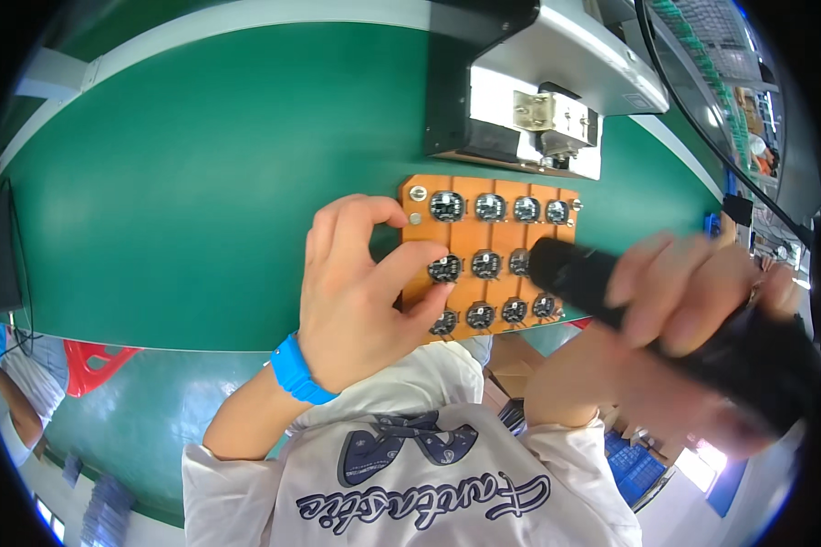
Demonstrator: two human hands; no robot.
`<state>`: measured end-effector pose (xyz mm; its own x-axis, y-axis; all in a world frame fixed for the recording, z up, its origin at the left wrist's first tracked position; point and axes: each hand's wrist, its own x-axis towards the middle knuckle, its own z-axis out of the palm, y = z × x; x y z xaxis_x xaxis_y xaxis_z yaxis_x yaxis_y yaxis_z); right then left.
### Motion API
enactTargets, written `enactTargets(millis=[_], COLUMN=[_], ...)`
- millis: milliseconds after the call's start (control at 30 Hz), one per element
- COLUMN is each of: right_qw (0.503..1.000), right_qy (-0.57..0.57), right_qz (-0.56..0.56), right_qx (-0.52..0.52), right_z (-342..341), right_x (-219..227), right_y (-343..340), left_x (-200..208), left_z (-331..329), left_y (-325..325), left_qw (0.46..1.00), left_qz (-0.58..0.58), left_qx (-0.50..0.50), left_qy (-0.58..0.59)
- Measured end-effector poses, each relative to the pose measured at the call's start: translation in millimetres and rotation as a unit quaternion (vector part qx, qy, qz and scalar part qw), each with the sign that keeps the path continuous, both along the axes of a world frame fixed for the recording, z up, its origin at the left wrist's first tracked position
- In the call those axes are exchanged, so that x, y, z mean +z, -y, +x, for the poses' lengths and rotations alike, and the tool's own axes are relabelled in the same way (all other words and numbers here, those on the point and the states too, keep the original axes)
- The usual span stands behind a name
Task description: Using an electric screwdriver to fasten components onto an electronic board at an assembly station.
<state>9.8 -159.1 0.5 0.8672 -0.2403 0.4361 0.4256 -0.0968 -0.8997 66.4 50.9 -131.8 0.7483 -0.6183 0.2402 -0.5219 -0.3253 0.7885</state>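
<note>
An orange-brown fixture board (466, 237) lies near the front edge of the green table, carrying rows of small round black circuit boards (486, 264) in its recesses. My left hand (360, 283) reaches over the fixture's left side. Its fingers and thumb close around the leftmost round circuit board (444, 268) of the middle row. In my right hand (693, 301), smeared by motion, is a black cylindrical hand tool (570, 272). The tool's blunt end covers part of the fixture's right side and hides some recesses there.
A black and silver bench machine (520, 109) with a metal block stands just beyond the fixture. A dark cable (693, 109) hangs down at the right. Below the table's left front edge is a red stool (96, 365); cardboard boxes (517, 365) stand below the front edge.
</note>
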Motion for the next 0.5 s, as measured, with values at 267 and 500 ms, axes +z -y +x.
enactTargets(millis=[267,500], right_qw=[0.998,0.987], right_qy=[0.049,0.07], right_qz=[-0.001,0.097], right_qx=[0.033,0.108], right_z=[17.4,15.3], right_x=[7.5,-9.4], right_y=[31.4,36.0], left_x=[6.4,23.0], left_z=[-1.9,1.3], left_y=[-0.8,-3.1], left_qw=[1.0,0.997], left_qz=[0.01,0.023], left_qx=[-0.005,-0.024], left_qy=[-0.001,-0.067])
